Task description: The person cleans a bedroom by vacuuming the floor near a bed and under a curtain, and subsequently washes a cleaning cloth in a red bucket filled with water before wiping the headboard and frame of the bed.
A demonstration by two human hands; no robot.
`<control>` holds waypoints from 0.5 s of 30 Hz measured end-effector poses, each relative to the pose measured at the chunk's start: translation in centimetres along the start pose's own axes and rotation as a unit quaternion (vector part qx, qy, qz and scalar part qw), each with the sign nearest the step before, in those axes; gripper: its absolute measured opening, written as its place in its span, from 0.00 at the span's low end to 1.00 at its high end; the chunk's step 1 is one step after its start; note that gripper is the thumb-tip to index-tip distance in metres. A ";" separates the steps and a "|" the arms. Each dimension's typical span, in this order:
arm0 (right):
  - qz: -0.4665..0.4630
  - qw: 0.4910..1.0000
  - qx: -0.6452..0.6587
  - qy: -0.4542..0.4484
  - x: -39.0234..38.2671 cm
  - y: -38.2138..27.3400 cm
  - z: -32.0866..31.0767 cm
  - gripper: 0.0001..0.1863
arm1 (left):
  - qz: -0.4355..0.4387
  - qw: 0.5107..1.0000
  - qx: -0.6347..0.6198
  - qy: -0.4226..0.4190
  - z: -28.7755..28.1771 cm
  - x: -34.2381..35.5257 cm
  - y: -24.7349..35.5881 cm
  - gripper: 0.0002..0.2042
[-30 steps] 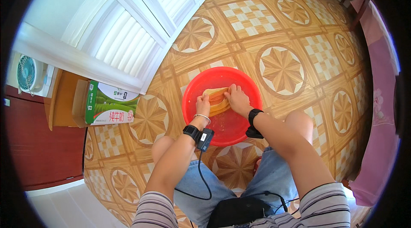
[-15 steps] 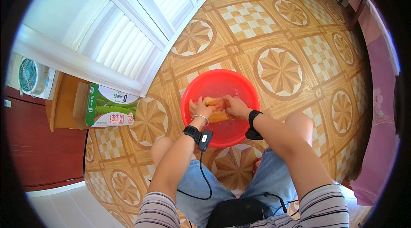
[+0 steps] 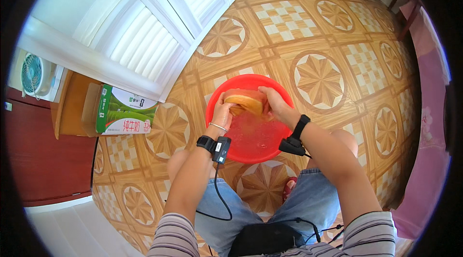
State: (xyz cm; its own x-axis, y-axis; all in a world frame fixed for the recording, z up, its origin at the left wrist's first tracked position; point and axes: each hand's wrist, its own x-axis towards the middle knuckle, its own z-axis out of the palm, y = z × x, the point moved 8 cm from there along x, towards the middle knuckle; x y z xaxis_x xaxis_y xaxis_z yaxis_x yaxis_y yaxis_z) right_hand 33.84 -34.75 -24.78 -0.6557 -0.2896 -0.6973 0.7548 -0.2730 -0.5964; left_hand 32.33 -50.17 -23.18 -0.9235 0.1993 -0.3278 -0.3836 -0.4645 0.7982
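A round red plastic basin (image 3: pixel 253 148) stands on the floor in front of my knees, with some water in it. Over it, my two hands hold up a wet yellow-and-orange piece, apparently a cloth (image 3: pixel 244 101), stretched and folded between them. My left hand (image 3: pixel 222 113) is closed on its left end. On its right end my right hand (image 3: pixel 278 105) grips, thumb uppermost. The lower part of the cloth hangs down toward the water, and its outline there is blurred.
A green-and-white carton (image 3: pixel 126 110) sits left of the basin beside a wooden cabinet (image 3: pixel 72 102), near a small teal fan (image 3: pixel 33 74). White louvered doors (image 3: pixel 144 35) run along the upper left. Pink fabric (image 3: pixel 424 127) hangs at the right. Black cables trail from my wrist straps.
Both hands have risen from low in the basin, lifting the cloth out of the water. The cloth now spans between them, folded over.
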 end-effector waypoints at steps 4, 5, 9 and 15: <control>0.049 0.990 0.041 0.122 0.7 3.8 -1.2 0.26 | -0.022 0.990 -0.095 -0.099 1.2 -0.1 0.4 0.17; 0.078 0.989 0.042 0.116 1.5 4.7 -1.8 0.29 | -0.044 0.985 -0.118 -0.118 1.7 -0.1 0.2 0.17; 0.113 0.976 0.173 0.066 1.6 6.1 0.0 0.28 | -0.088 0.977 -0.184 -0.055 1.2 -0.2 -0.1 0.17; 0.082 0.960 0.183 -0.196 1.3 5.9 5.1 0.28 | -0.120 0.971 -0.203 0.044 0.4 -0.2 -1.5 0.23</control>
State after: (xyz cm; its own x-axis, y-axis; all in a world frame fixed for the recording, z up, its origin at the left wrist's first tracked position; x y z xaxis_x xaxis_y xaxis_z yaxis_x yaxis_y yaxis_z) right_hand 37.32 -41.42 -27.18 -0.5390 -0.6597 -0.5236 0.8387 -0.4775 -0.2617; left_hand 33.09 -49.17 -24.11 -0.7977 0.2774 -0.5354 -0.5419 -0.7192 0.4348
